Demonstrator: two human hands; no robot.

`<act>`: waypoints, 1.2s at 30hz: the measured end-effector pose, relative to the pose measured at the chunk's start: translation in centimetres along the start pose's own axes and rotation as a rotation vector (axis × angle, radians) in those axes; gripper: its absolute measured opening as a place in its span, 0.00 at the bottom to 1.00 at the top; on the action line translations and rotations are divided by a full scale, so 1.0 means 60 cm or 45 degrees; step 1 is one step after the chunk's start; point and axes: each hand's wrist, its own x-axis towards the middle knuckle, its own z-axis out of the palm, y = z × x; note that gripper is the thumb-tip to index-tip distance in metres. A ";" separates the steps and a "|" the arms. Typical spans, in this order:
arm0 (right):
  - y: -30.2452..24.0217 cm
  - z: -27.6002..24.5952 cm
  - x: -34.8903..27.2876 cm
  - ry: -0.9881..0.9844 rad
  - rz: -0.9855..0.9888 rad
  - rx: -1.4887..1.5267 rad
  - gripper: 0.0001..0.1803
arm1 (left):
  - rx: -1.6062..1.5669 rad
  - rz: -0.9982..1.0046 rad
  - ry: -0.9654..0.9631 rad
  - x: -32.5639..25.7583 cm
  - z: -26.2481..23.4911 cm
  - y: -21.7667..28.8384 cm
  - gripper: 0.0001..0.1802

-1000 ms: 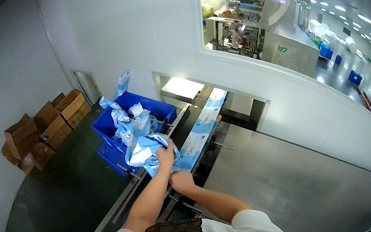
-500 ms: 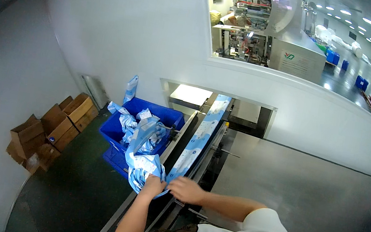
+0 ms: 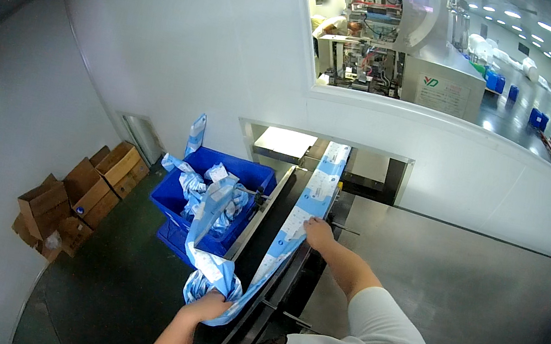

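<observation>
A long blue-and-white strip of packets comes through the wall opening along the conveyor. My left hand is closed around a gathered bundle of the same strip, just off the conveyor's left side. Farther up, my right hand grips the strip's right edge, its fingertips partly hidden. Between my hands the strip bends toward the bundle. From the bundle another length runs up into a blue crate, where more crumpled strip lies.
Open cardboard boxes stand on the floor by the left wall. A metal table fills the right side. Metal rails and rods flank the conveyor. Beyond the window is a machine.
My right hand has moved from beside the bundle up along the strip. My left hand has shifted slightly down and left with the bundle, and the strip now stretches between both hands.
</observation>
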 end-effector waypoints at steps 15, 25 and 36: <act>-0.103 -0.030 -0.063 -0.251 0.157 0.333 0.12 | -2.513 0.139 -0.001 -0.024 -0.007 -0.052 0.23; -0.174 -0.083 -0.078 -0.347 0.038 0.447 0.23 | -2.898 0.761 0.421 0.094 -0.087 0.153 0.37; -0.265 -0.092 -0.146 -0.273 -0.123 0.607 0.16 | -1.587 0.003 1.317 0.350 0.013 0.220 0.25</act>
